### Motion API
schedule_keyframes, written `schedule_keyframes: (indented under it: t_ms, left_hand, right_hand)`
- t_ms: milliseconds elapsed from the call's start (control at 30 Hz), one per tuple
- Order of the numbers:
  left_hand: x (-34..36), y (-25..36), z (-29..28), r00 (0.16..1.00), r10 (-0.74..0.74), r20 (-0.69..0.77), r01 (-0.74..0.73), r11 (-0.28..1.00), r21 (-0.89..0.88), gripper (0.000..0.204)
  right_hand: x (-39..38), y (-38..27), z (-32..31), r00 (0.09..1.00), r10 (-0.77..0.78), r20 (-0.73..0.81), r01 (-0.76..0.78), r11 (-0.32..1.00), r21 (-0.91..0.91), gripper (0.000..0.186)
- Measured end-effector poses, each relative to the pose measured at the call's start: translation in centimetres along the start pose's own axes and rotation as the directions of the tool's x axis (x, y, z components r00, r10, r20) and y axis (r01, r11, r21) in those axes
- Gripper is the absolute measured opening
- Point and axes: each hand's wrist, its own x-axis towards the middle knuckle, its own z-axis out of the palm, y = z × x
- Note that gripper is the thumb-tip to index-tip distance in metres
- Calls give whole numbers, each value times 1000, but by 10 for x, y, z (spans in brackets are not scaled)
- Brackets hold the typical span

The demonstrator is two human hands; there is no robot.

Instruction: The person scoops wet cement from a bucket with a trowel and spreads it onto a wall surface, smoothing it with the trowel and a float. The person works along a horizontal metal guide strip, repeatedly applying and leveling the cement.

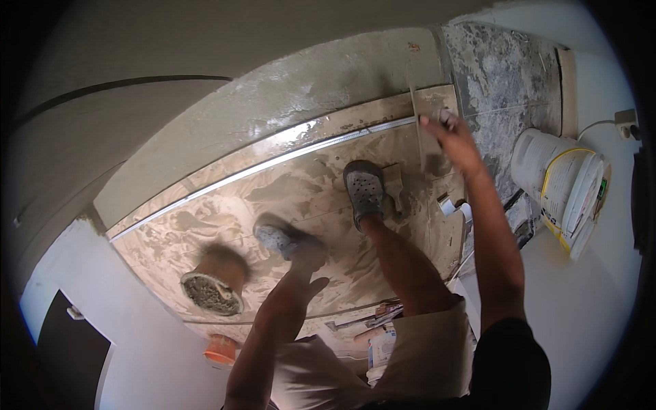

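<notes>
My right hand is closed around the handle of a finishing trowel, whose thin blade shows almost edge-on. The blade stands by the right end of a long pale metal strip and reaches across the smooth wet grey plaster. My left hand is beside my left shin, thumb stretched out and nothing seen in it; the other fingers are mostly hidden. A flat, wide-bladed tool lies beside my right clog.
A brown bucket with grey mortar stands left on the smeared board. Beyond it is an orange container. A white bucket is at right, near a white roll. Several tools lie below the board's near edge.
</notes>
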Motion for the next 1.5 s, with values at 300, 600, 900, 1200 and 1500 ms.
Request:
schedule_keyframes:
  t_ms: [300, 600, 900, 1200, 1500]
  left_hand:
    - [14, 2, -82, 997, 44, -64, 0, 824, 567, 67]
    - [-11, 27, -122, 856, -42, -516, 333, 808, 487, 57]
    - [-5, 28, -118, 839, 36, -543, 284, 824, 491, 57]
    - [-7, 23, -118, 828, -62, -557, 371, 806, 461, 54]
    - [5, 43, -111, 793, -169, -585, 482, 761, 434, 54]
  right_hand:
    - [170, 81, 7, 837, -426, -343, 62, 697, -715, 49]
    - [201, 84, 3, 840, -333, -429, -20, 770, -638, 45]
    - [239, 114, -13, 697, -368, -615, -120, 786, -606, 35]
    - [256, 126, -15, 740, -302, -601, -199, 756, -624, 27]
    - [263, 125, -15, 728, -358, -584, -189, 714, -674, 32]
